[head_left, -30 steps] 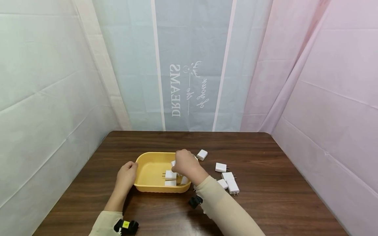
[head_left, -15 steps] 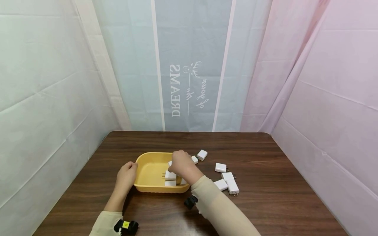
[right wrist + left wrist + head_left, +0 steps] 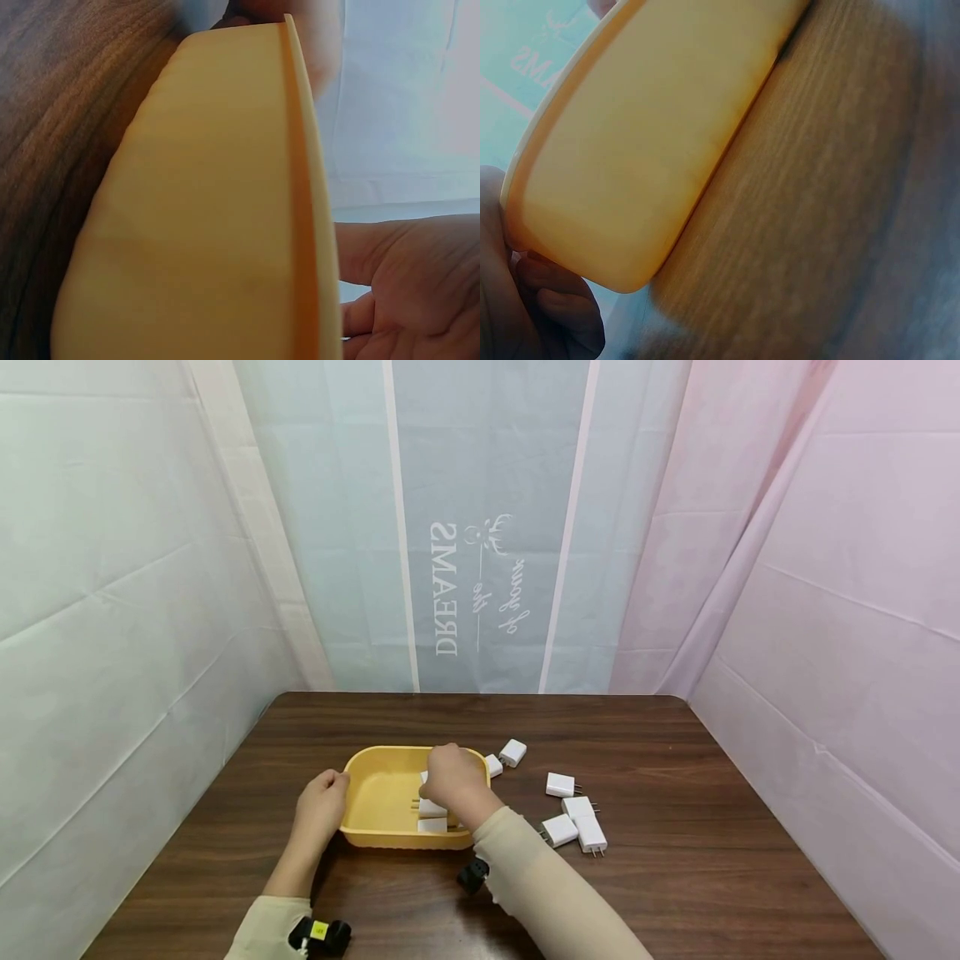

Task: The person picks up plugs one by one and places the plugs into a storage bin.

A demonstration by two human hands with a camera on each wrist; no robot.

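A yellow plastic bin (image 3: pixel 381 797) sits on the dark wooden table. My left hand (image 3: pixel 322 802) grips its left end, thumb and curled fingers at the rim, as the left wrist view shows too. Inside the bin's right half is my right hand (image 3: pixel 454 779), with a white plug-in charger (image 3: pixel 423 777) peeking out at its left side. Its fingertips are hidden; in the right wrist view the hand (image 3: pixel 427 289) reaches down behind the bin wall (image 3: pixel 202 195). White chargers (image 3: pixel 432 808) with metal prongs lie on the bin floor just below that hand.
Two chargers (image 3: pixel 513 752) lie by the bin's back right corner. Several more (image 3: pixel 560 785) are scattered to the right, some touching each other (image 3: pixel 592 835). Fabric curtains (image 3: pixel 480 527) close off the back and both sides of the table (image 3: pixel 697 860).
My right hand has moved left within the bin, the charger beside its fingers shifting along with it. More of the bin's right rim shows now. The left hand and the bin have stayed put.
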